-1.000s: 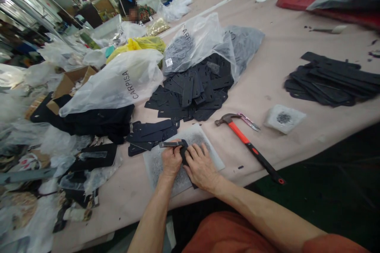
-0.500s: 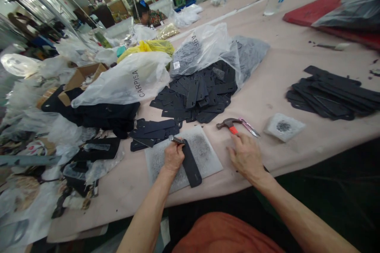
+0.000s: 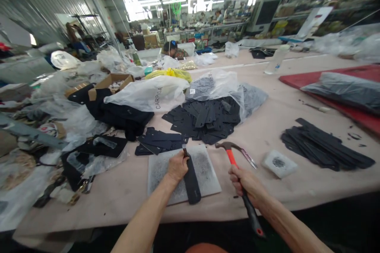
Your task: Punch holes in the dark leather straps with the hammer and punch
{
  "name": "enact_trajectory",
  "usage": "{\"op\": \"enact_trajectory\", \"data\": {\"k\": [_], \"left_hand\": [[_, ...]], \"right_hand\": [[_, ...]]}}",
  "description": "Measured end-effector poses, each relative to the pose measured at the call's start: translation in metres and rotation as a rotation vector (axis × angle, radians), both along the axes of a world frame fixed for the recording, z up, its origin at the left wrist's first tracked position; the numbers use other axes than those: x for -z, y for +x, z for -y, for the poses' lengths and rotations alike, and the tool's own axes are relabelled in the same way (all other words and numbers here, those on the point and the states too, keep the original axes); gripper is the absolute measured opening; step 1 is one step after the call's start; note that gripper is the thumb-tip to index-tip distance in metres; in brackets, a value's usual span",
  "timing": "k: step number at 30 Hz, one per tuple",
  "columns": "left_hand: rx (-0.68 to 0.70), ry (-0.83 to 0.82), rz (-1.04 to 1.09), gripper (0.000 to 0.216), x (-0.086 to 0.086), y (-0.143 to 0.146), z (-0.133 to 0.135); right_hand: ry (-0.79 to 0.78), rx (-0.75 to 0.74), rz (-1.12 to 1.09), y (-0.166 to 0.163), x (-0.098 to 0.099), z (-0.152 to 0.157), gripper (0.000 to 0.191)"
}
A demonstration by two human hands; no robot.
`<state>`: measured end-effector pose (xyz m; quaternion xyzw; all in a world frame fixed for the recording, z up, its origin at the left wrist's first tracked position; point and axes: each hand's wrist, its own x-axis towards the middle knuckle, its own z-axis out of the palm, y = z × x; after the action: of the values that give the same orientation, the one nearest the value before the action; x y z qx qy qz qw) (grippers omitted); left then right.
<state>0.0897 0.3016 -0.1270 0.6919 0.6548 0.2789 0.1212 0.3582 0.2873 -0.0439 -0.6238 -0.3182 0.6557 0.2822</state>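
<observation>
My left hand (image 3: pixel 178 166) is closed round a metal punch (image 3: pixel 184 149), held over the upper end of a black strip (image 3: pixel 192 184). The strip lies lengthwise on a white board (image 3: pixel 209 168) stained with dark marks. My right hand (image 3: pixel 247 182) grips a claw hammer (image 3: pixel 231 155) by its red and black handle, to the right of the board. Beside the hammer head lie pink-handled snips (image 3: pixel 248 158). Farther right sits a white block (image 3: pixel 279 164) with a dark smudge on top.
Loose black strips form a large pile (image 3: pixel 208 120) beyond the board, with a smaller stack (image 3: pixel 162 140) at its left and another stack (image 3: pixel 326 144) at right. Plastic bags (image 3: pixel 142 91) crowd the left. A bottle (image 3: pixel 276 61) and red board (image 3: pixel 289 81) stand farther back. A person (image 3: pixel 175 50) is across the table.
My right hand has closed on the hammer's handle, which now extends back past my wrist. The left hand stays at the punch. The view has tilted up and levelled.
</observation>
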Motion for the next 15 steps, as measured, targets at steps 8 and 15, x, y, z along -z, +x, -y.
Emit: {"op": "enact_trajectory", "data": {"k": [8,15], "left_hand": [[0.004,0.011,-0.027,0.017,0.003,0.000,0.000],[0.000,-0.001,-0.026,0.016,0.002,0.000,0.000]], "right_hand": [[1.222,-0.132,0.536,-0.036,-0.136,-0.014,0.031],[1.182,-0.658,0.985,-0.039,-0.145,-0.026,0.025]]}}
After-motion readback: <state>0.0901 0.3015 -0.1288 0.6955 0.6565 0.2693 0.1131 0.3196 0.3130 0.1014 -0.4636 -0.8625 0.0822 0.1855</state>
